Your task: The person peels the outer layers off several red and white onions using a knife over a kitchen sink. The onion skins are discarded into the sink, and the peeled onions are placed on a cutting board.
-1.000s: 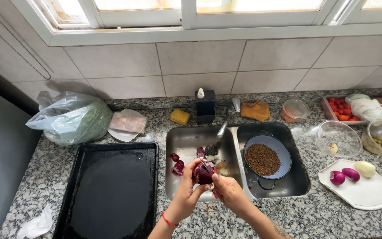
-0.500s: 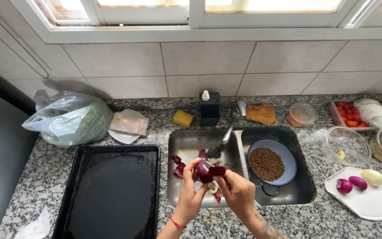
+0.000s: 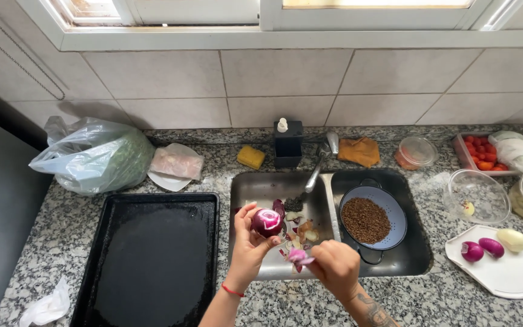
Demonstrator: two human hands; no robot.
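My left hand [image 3: 249, 245] holds a red onion [image 3: 267, 221] over the left basin of the steel sink [image 3: 255, 184]. Its fingers wrap the onion from the left and below. My right hand [image 3: 334, 266] is just to the right and lower, pinching a strip of purple onion skin [image 3: 298, 257] pulled away from the onion. Loose onion peels [image 3: 301, 230] lie in the basin beneath. Whether the right hand also holds a knife is hidden.
A blue colander of brown lentils [image 3: 367, 219] sits in the right basin. A black baking tray [image 3: 149, 257] lies left of the sink. A white cutting board [image 3: 503, 272] with onions and a potato is at right, beside glass bowls [image 3: 476, 197]. A plastic bag [image 3: 95, 154] sits back left.
My hands have separated: the right hand has drawn down and right with a strip of skin, while the left keeps the onion. The view has shifted slightly.
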